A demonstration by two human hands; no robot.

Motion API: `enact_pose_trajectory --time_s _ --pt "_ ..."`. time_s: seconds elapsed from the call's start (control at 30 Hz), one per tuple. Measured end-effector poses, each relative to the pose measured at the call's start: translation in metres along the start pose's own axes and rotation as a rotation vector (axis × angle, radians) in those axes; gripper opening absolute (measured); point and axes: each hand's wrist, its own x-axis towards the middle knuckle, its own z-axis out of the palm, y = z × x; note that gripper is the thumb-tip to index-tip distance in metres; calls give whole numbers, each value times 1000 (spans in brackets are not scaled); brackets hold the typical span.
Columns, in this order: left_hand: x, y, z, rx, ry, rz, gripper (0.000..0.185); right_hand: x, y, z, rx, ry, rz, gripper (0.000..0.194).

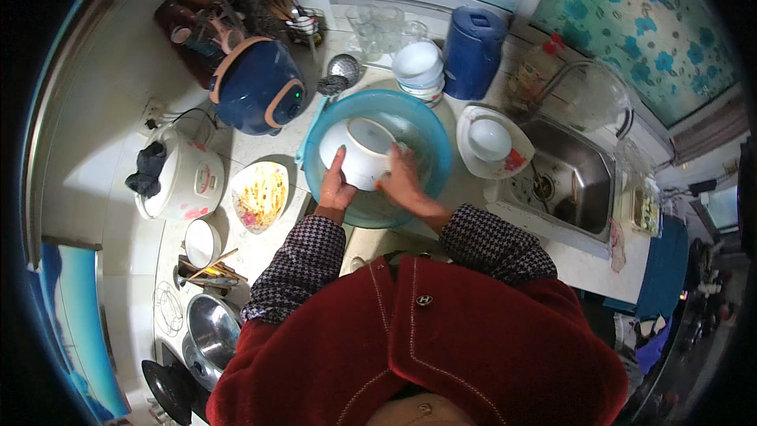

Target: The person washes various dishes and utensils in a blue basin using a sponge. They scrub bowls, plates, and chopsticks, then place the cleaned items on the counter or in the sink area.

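A white ceramic bowl point(355, 151) is tilted with its base up, over a blue plastic basin point(437, 189) that holds water. My left hand point(337, 189) grips the bowl's near left side, thumb pressed on its outer wall. At the right side of the same bowl is my right hand point(405, 180), with something pale and orange, perhaps a cloth or sponge, partly hidden under its fingers. Just right of the basin, a small white bowl point(489, 139) rests on a floral dish point(473, 168).
Behind the basin stand stacked bowls point(418, 65), a blue jug point(475, 53) and glass mugs point(372, 26). A steel sink point(579, 171) lies right. To the left are a food-smeared plate point(260, 196), a blue rice cooker point(257, 89), a white cooker point(189, 180) and a skimmer point(344, 68).
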Motion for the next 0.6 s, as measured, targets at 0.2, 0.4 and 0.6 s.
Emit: enact_pose_trajectory --time_s 0.2,0.4,0.6 --pt "-15 10 10 631 -76 317 75 -28 -17 -9 -75 82 -319 76" --pt "-43 37 51 -25 65 115 42 -5 10 -14 87 146 -117 67" --pt "-76 56 91 165 70 230 42 20 10 -40 4 -332 -42 52"
